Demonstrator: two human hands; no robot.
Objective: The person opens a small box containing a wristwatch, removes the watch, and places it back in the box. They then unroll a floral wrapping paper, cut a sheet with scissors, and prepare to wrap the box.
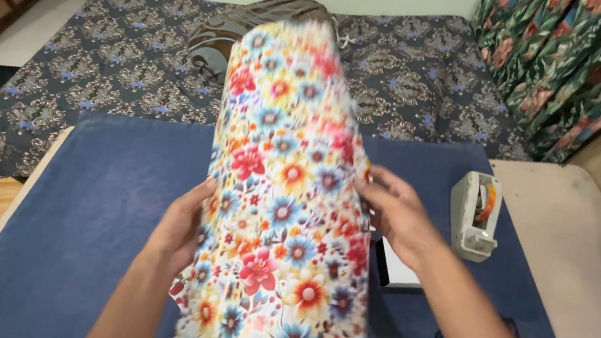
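Both hands, left hand (182,227) and right hand (394,211), grip opposite edges of a curled floral paper sheet (286,190) above the blue-clothed tabletop (89,212), its top blurred, hiding most of a white box (399,269) under the right wrist, tape dispenser (475,213) just beyond.

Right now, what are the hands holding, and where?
Both hands hold the flowery sheet by its side edges: left hand on the left edge, right hand on the right.

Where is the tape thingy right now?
In the head view, the white tape dispenser sits on the right side of the blue cloth, just beyond the right hand holding the flowery paper.
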